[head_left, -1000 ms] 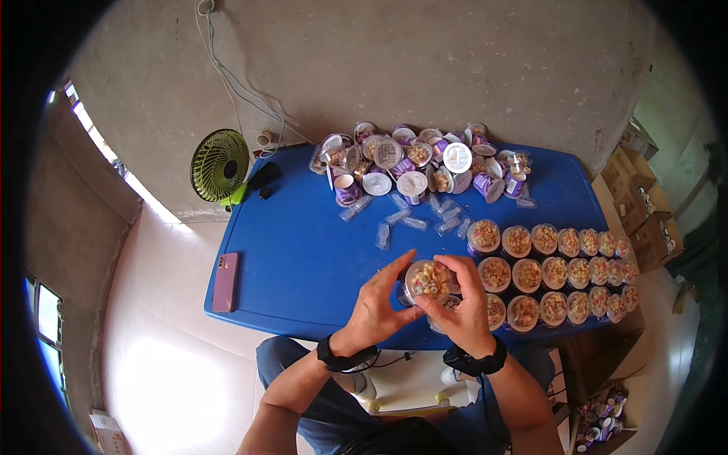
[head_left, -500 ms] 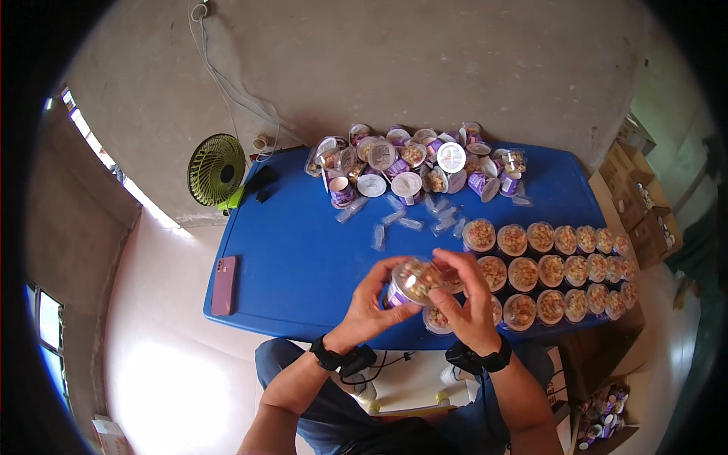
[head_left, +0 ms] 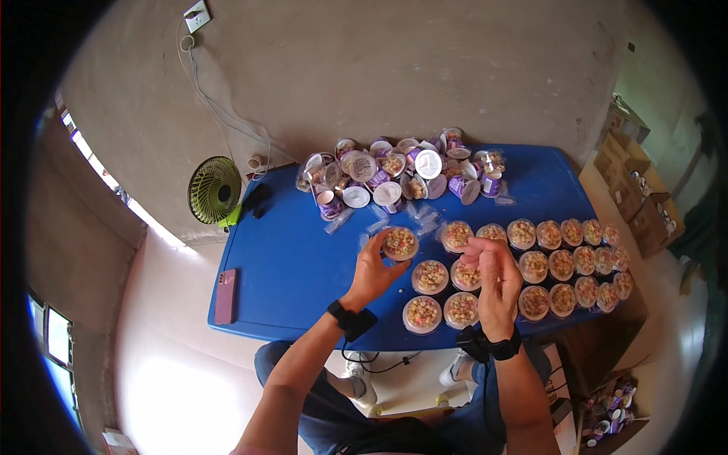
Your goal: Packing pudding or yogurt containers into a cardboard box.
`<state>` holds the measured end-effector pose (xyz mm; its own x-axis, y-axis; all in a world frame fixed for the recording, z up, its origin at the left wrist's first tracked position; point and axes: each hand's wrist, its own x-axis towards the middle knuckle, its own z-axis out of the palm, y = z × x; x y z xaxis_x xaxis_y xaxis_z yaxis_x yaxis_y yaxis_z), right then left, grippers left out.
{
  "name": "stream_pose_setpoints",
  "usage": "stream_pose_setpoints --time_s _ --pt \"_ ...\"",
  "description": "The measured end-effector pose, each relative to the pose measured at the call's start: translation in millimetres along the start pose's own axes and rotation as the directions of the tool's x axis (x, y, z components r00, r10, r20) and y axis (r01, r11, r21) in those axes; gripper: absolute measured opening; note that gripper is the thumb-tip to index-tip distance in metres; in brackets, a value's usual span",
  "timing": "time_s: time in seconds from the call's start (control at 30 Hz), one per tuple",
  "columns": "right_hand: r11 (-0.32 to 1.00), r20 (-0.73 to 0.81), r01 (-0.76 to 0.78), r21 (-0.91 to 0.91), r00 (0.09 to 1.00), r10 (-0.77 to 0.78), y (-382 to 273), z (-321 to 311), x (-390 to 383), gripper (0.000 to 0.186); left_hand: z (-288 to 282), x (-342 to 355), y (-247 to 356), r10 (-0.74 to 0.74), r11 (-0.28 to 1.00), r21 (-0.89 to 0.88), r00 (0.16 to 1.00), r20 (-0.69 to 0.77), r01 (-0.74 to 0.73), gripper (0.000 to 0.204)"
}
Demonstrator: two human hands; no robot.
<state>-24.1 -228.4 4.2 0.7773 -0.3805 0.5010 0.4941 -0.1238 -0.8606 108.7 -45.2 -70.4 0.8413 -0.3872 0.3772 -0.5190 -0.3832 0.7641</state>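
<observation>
"What surrounds us?"

"We face a plain grey-brown wall, with a blue table standing just before it."

"And our light?"

"On our left we have a paned window and, farther off, a bright strip; nearer us, glare whitens the pale floor."

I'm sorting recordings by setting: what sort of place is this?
Probably a makeshift workroom: rows of filled cups and a jumbled heap of cups on a blue table, with open cardboard boxes nearby.

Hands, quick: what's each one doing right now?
Left hand: closed around a lidded cup.
Right hand: above the rows of cups, nothing visibly held; can't tell whether open or closed.
</observation>
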Motion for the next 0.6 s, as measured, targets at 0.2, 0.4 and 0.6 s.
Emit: stream_pose_setpoints --time_s 0.2,0.4,0.6 --pt "0.998 -0.111 0.003 0.066 0.994 0.005 1.7 -16.1 3.4 0.024 26.1 22.4 -6.4 -0.018 0.993 -0.115 0.990 0.143 0.035 0.068" --pt "0.998 -0.080 -0.001 0.066 0.997 0.006 -3.1 -19.2 3.2 0.025 26.2 23.8 -25.9 -0.035 0.978 -0.187 0.957 0.289 0.092 0.071" --pt "0.998 -0.066 0.024 0.058 0.998 -0.020 -3.9 -21.7 4.2 0.029 13.9 20.5 -22.3 -0.165 0.951 -0.192 0.925 0.343 0.241 0.060"
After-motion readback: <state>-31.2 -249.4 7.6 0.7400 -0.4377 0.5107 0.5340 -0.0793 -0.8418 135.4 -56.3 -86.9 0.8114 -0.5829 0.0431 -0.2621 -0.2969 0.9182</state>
